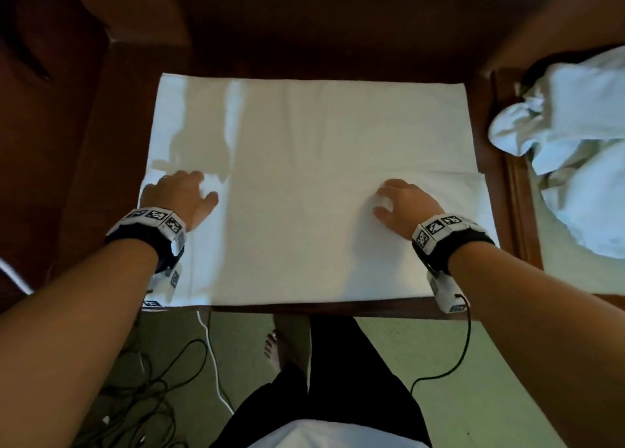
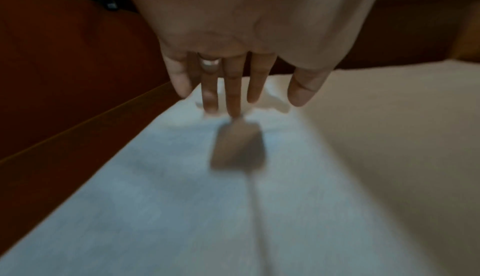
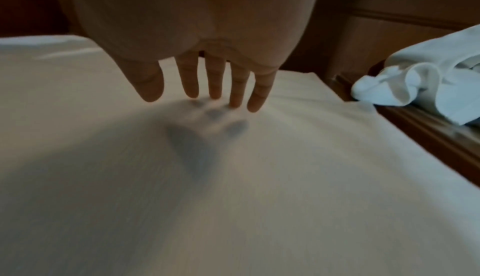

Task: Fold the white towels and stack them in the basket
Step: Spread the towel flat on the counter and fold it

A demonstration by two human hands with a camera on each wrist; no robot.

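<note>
Both hands lie flat and open, holding nothing: left hand (image 1: 179,194) and right hand (image 1: 406,201) press my towel (image 1: 304,143), long axis left-to-right across the frame.

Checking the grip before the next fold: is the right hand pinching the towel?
No, the right hand has straight, spread fingers touching the flat white towel with only their tips.

Crumpled towels (image 1: 581,150) cut off at right edge.
</note>
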